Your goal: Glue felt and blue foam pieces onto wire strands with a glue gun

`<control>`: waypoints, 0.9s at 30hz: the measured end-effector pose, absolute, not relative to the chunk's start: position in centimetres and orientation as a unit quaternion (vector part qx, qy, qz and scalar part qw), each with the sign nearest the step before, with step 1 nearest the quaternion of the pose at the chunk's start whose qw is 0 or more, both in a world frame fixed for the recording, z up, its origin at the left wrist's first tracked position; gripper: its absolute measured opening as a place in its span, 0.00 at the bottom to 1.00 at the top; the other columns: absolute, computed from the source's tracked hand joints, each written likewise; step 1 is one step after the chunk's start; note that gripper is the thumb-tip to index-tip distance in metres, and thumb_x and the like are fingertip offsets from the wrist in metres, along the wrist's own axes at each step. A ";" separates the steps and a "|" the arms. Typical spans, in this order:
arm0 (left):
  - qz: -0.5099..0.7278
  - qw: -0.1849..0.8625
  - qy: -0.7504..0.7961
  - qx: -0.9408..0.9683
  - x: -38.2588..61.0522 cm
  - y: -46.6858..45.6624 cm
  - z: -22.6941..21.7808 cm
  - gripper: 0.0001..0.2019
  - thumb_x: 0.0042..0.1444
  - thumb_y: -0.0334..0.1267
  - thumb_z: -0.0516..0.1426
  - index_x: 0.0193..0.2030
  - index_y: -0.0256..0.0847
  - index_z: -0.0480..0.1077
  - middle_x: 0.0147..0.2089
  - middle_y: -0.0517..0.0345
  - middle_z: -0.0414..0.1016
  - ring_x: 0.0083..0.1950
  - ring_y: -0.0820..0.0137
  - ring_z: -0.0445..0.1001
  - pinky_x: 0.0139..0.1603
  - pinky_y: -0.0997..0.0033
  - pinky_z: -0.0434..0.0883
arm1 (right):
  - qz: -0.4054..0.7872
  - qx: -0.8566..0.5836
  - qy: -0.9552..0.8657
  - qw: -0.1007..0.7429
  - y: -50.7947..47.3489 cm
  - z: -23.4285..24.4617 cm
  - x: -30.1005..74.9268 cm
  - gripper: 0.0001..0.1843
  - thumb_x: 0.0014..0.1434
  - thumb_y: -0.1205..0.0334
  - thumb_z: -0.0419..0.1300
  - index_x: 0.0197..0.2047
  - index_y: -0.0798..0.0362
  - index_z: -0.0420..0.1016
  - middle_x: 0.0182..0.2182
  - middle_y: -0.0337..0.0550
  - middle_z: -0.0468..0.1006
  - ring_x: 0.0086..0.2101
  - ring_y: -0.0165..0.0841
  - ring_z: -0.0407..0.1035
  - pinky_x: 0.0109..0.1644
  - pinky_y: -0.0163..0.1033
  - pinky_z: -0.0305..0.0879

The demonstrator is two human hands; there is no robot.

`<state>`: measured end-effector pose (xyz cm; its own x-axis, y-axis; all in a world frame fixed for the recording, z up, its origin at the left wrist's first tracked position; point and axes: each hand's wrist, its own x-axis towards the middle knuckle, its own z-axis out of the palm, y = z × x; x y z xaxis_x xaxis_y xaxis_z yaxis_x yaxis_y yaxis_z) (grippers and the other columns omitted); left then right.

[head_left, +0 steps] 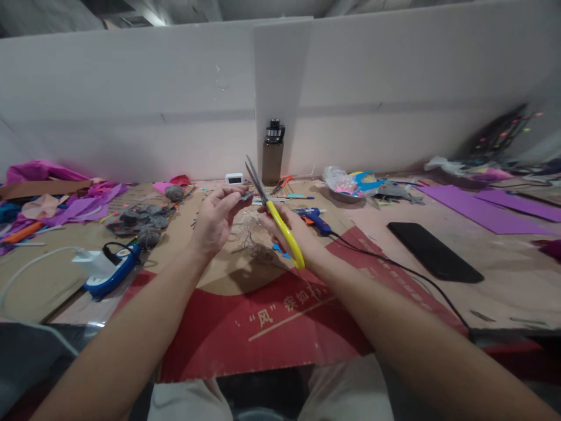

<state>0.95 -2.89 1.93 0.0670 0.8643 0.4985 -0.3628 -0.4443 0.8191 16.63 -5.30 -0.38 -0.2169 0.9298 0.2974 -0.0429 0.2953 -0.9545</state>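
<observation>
My right hand (280, 225) is closed around the yellow-handled scissors (284, 228), whose blades point up and away to the left. The blades stand slightly apart near the tips. In my left hand (220, 216) a small grey piece (246, 196) is pinched between thumb and fingers, close to the left of the blades; its exact kind is too small to tell. Beneath both hands a loose tangle of thin grey yarn (258, 248) lies on the red and brown cardboard (289, 333). Small blue pieces (280, 250) lie beside the tangle.
A blue glue gun (319, 222) with a black cord lies right of my hands. Behind stand a dark bottle (272, 158) and a small white clock-like device (234, 179). A black phone (432, 251) lies right, a blue power strip (113, 273) left, grey felt scraps (140, 219) beyond it.
</observation>
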 end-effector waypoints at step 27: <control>0.639 0.474 0.333 0.507 -0.6 -2.1 2.7 0.21 0.40 0.27 0.67 0.43 0.37 0.69 0.33 0.58 0.76 0.31 0.75 0.75 0.29 0.78 0.70 | 0.421 -0.402 -0.717 0.384 -6.6 0.7 17.4 0.23 0.59 0.42 0.55 0.45 0.53 0.66 0.22 0.33 0.63 0.21 0.24 0.58 0.23 0.30 0.56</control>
<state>-0.62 -2.10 2.67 -0.0370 0.9424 0.3324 -0.2681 -0.3298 0.9052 17.39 -6.56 0.68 -0.3823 0.8994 0.2120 0.2541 0.3228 -0.9117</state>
